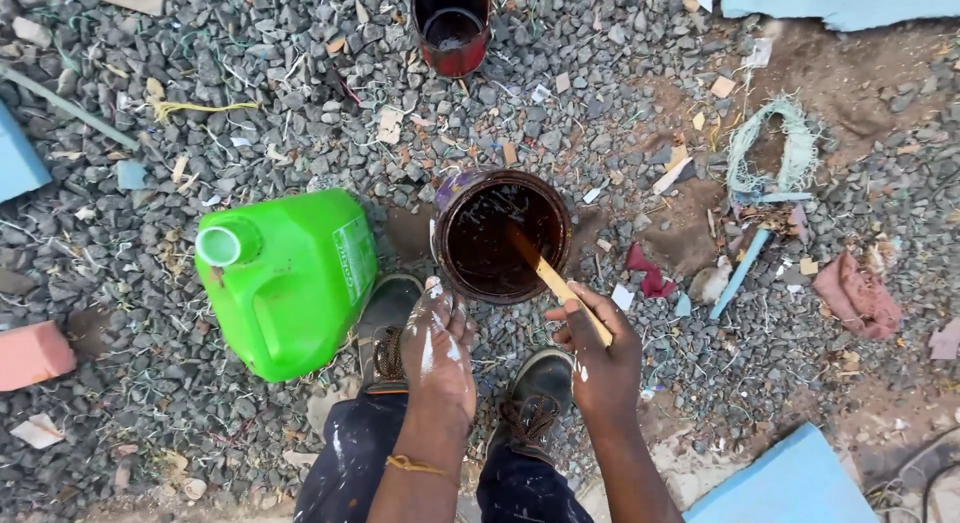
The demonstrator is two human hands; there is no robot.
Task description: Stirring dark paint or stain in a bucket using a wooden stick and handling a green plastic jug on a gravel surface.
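Stick [560, 288] clamped in R hand [598, 358], tip in tin [502, 235]; L hand [437, 348], fingers together, touching tin rim, w/ jug [288, 281] beside.

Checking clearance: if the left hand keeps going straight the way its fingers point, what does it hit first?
The left hand points up-frame at the near rim of the open paint can; its fingertips look already at or almost on that rim. So probably the can first, though depth is hard to judge from above.

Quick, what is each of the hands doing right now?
Left hand: holds nothing; fingers rest at the rim of the paint can.
Right hand: closed on a wooden stick dipped into the can.
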